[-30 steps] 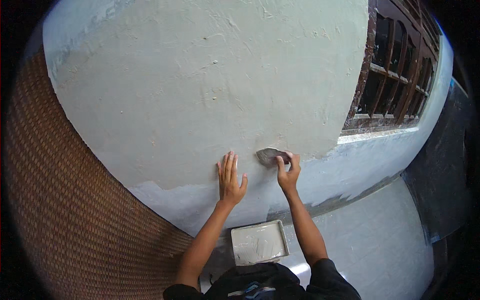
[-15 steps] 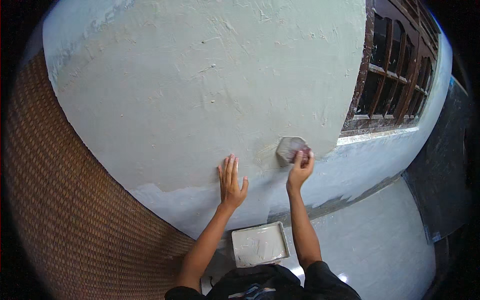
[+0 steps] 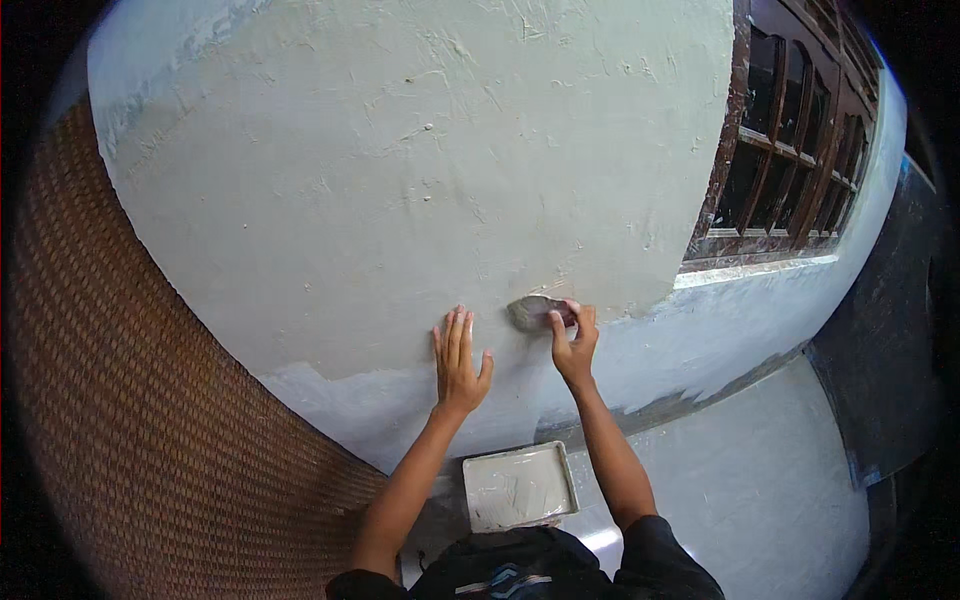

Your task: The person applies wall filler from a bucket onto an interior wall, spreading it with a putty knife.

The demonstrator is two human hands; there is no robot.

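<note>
My left hand (image 3: 461,365) lies against the wall (image 3: 400,250) with its fingers stretched upward and nothing in it. To its right, my right hand (image 3: 576,342) pinches a putty scraper (image 3: 535,312) with a reddish grip, partly hidden by my fingers. The scraper's blade, smeared with pale filler, is tilted against the wall just above the lower border of the coated area. Off-white putty covers most of the wall, with ridges and small lumps in it. Below my hands stands a rectangular tray (image 3: 516,488) of wet, cream-coloured putty.
A brown woven mat (image 3: 130,380) curves along the left side. At the upper right is a brown wooden window (image 3: 785,140) with dark panes and a white sill. A dark panel (image 3: 885,330) leans at the far right, above the pale shiny floor (image 3: 740,480).
My right hand has moved left and slightly down with the scraper, whose blade has turned and now shows narrower. The left hand has stayed nearly in place.
</note>
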